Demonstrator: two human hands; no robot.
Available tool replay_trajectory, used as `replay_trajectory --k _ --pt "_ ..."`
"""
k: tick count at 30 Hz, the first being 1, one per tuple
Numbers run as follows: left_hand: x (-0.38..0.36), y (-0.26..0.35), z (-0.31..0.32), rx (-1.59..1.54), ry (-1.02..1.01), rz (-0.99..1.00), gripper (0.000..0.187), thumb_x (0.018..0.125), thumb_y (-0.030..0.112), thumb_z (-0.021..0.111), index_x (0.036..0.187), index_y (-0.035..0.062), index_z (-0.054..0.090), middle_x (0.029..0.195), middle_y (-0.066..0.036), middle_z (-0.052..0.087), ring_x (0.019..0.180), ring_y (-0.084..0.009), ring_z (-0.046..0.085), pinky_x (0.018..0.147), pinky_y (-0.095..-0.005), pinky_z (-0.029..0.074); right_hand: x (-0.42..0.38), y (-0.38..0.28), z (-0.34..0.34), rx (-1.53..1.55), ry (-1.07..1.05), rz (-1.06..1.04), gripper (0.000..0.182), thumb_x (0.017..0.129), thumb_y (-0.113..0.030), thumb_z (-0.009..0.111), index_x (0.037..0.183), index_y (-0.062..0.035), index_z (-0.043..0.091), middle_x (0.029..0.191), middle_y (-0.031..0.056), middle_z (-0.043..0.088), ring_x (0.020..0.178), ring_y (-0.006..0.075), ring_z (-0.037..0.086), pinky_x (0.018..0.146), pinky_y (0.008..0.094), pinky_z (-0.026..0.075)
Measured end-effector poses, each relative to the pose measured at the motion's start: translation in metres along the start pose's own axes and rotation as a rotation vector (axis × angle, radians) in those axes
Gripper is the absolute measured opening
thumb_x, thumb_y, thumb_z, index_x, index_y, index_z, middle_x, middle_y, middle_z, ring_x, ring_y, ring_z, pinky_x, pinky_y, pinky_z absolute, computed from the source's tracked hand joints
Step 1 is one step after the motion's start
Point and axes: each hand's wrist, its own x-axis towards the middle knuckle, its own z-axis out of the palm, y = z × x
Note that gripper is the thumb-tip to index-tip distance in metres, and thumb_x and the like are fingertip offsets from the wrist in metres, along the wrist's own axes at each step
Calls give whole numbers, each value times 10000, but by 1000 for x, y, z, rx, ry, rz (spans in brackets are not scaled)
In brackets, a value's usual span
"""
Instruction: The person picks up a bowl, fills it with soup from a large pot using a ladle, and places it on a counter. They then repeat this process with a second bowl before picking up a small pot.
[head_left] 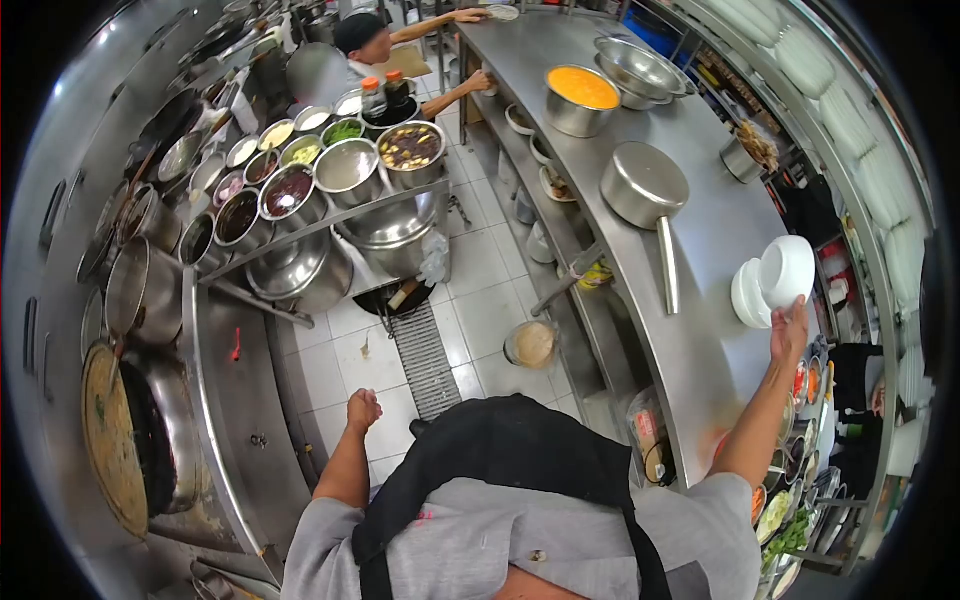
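My right hand (790, 328) grips a white bowl (787, 270) by its lower edge, at the right side of the steel counter (715, 350). Just left of that bowl, other white bowls (748, 295) stand stacked, close against it or touching. Over the floor left of my apron, my left hand (364, 410) hangs with its fingers curled; nothing shows in it. A steel saucepan (645, 182) sits on the counter, its long handle pointing toward me.
A pot of orange liquid (583, 88) and steel bowls (640, 68) stand farther along the counter. Sauce containers (290, 192) fill the left rack. A bucket (532, 345) is on the floor. Another person (362, 40) reaches toward the counter's far end.
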Motion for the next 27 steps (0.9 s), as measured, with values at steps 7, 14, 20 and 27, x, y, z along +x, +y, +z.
replay_trajectory --k 7,14,20,27 --pt "-46 23 -55 -164 -14 67 298 1051 350 546 1007 55 537 975 -128 640 809 -240 678 661 -376 600 -175 -60 141 -424 -451 -240 216 1058 -264 571 1073 -49 583 840 1 564 725 68 537 645 238 486" --pt "-147 194 -81 -598 -448 402 623 1042 492 530 1446 37 397 1250 -210 592 1124 -345 646 889 -462 584 -337 -15 324 -430 -1090 -415 111 900 -9 704 972 -1 619 975 90 600 773 163 629 685 300 527" --pt "-211 272 -109 -919 -593 637 891 982 622 541 1621 150 137 1488 -239 446 1327 -367 529 955 -530 560 -420 26 434 -428 -1547 -944 260 819 -106 785 979 -3 609 975 155 605 894 348 619 773 409 509" --pt "-201 214 -138 -1077 194 501 705 936 118 559 1579 112 270 1480 -150 466 1285 -291 551 1033 -463 510 -500 99 529 -62 -2072 -957 274 804 -80 796 1008 -26 620 1041 149 645 923 350 650 800 423 535"
